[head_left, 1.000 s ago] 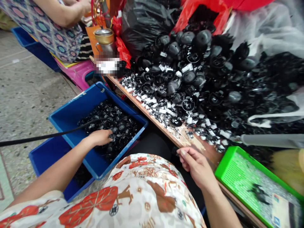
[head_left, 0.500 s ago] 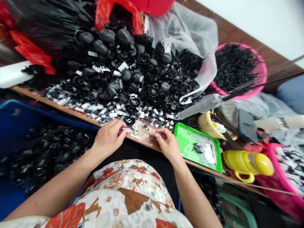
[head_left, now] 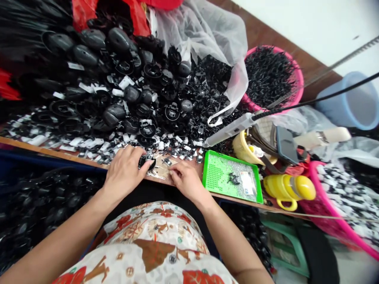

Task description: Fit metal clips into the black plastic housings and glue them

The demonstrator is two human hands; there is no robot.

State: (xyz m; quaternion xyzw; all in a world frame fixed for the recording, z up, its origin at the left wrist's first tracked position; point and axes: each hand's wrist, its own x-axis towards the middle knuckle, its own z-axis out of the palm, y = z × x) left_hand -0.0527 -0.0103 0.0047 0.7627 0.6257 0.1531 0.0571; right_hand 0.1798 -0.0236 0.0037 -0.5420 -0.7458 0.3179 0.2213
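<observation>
My left hand [head_left: 126,167] is closed at the table's front edge, its thumb and fingers around a small black round plastic part [head_left: 150,165]. The hand hides some of that part. To its right, my right hand [head_left: 187,179] rests low over the wooden edge with its fingers bent together. Whatever its fingertips may pinch is too small to make out. Between the hands, thin whitish slivers [head_left: 160,172] and a little clear-and-dark piece [head_left: 167,161] lie on the worn tabletop. Small white and black pieces [head_left: 130,138] spread just behind.
Glossy black plastic shells [head_left: 115,114] are heaped behind. A green tray [head_left: 217,177] with tiny clear pieces, a corded grey tool [head_left: 229,130] and a yellow bottle [head_left: 274,187] stand right. Pink baskets [head_left: 299,88] hold parts. More black parts [head_left: 44,205] fill a bin at lower left.
The view has swung right, so the table's contents appear further left. My left hand now has the black round part between thumb and fingers. My right hand's fingers are more curled.
</observation>
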